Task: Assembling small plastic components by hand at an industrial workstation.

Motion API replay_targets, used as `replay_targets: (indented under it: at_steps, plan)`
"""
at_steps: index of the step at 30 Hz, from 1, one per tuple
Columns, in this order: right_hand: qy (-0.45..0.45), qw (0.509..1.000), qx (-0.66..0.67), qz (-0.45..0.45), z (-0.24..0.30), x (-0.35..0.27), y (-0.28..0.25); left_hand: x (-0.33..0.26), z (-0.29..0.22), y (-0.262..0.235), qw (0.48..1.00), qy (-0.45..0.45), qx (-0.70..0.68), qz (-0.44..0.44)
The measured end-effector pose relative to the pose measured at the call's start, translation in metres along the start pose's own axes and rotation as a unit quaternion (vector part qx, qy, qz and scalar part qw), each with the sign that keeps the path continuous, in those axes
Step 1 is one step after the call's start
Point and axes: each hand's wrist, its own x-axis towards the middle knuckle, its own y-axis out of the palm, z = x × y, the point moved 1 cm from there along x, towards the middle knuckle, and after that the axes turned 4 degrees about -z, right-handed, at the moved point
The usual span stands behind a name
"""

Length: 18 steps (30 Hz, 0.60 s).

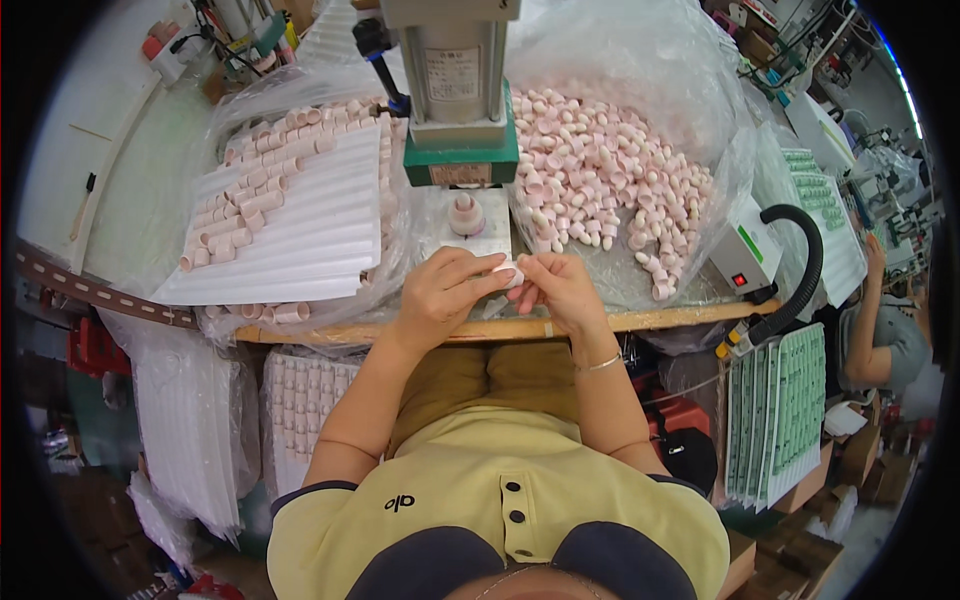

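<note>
Both hands (500, 285) pinching, perhaps, small white part (508, 272)

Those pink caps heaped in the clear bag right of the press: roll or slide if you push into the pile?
Probably both. The pink caps are small, short and round-sided, lying loose at all angles, so a push likely sends them tumbling. They look light for their size. The clear bag under them is thin, crinkled film, so it would likely shift too.
</note>
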Motion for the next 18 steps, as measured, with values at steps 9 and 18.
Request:
replay_targets:
  at_steps: [9, 18]
  plan:
    - [0.030, 0.998, 0.057, -0.018, -0.008, 0.002, -0.012, -0.010, -0.009, 0.022, 0.903, -0.379, -0.201, 0.017]
    - [0.023, 0.999, 0.025, 0.000, -0.003, 0.000, -0.014, -0.005, -0.006, 0.015, 0.936, -0.279, -0.210, 0.048]
